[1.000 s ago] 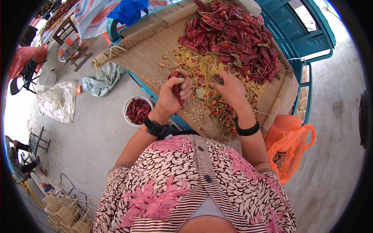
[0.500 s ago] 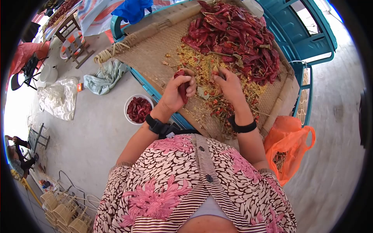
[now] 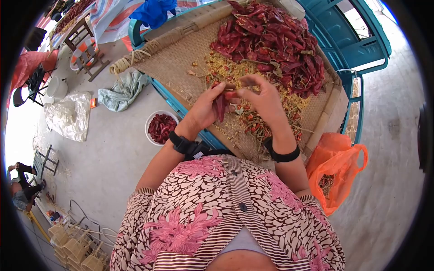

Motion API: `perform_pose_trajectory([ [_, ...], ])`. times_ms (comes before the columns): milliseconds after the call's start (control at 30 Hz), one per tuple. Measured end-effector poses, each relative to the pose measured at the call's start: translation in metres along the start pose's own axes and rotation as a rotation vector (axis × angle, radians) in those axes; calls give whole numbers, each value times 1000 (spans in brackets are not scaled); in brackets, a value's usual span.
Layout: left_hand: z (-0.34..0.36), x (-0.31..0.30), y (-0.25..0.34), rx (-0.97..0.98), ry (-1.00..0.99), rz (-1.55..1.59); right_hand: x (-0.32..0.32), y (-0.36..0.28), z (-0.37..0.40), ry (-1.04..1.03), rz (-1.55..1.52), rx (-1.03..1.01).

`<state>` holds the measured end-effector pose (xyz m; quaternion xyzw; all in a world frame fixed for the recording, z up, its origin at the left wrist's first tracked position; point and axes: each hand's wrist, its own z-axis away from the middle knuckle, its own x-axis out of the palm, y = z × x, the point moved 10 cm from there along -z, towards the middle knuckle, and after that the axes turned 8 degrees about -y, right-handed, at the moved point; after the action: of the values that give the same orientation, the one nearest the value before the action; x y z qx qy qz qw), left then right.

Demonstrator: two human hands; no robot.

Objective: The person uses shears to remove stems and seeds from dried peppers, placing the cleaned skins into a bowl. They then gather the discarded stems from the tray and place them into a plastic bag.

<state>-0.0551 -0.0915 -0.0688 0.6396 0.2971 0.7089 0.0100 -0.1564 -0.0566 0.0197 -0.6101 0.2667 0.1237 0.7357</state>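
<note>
Over the woven mat (image 3: 172,67), my left hand (image 3: 207,108) is closed on dried red chili peppers (image 3: 220,106), whose tips hang below the fingers. My right hand (image 3: 262,100) meets it from the right, thumb and fingers curved, its thumb tip at a red piece near the stem ends; whether it grips that piece is unclear. A large pile of dried red chilies (image 3: 271,40) lies on the mat's far side. Yellow seeds (image 3: 226,67) and stems with red bits (image 3: 258,126) are scattered around and beneath the hands.
A white bowl of red chilies (image 3: 162,128) stands on the floor at left. An orange plastic bag (image 3: 337,169) hangs at the mat's right. Blue metal framework (image 3: 348,36) borders the mat. Plastic bags, a wooden chair (image 3: 86,49) and baskets (image 3: 77,246) are on the left, near a seated person (image 3: 22,189).
My right hand has moved left and up to meet my left hand. The chilies in my left hand now point more downward. The seated person at far left has shifted posture.
</note>
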Motion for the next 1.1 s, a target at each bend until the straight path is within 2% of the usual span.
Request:
perform_pose_trajectory([
  [33,1,-1,1,10,-21,8,-14,1,-4,78,142,-47],
  [133,1,-5,3,45,-48,20,-50,27,-20,168,416,192],
  [233,2,-6,6,88,-13,39,-58,30,-43,179,688,182],
  [300,2,-8,5,98,-17,79,-50,36,-63,147,699,127],
  [400,4,2,10,114,-127,187,-29,37,-84,112,661,27],
  [500,6,-2,14,141,12,186,-16,47,-88,86,679,-11],
  [533,6,1,15,147,-12,193,-13,50,-90,76,699,-13],
  [667,6,3,18,178,-86,159,-19,62,-72,-11,544,48],
  [733,5,1,16,184,-85,117,-26,48,-51,-23,441,54],
  [833,3,1,15,166,-63,77,-34,31,-19,-83,164,192],
  [1033,2,-1,7,95,1,-35,-31,18,11,-11,-142,109],
  [1100,3,0,10,121,18,-63,-27,19,13,5,-92,66],
])
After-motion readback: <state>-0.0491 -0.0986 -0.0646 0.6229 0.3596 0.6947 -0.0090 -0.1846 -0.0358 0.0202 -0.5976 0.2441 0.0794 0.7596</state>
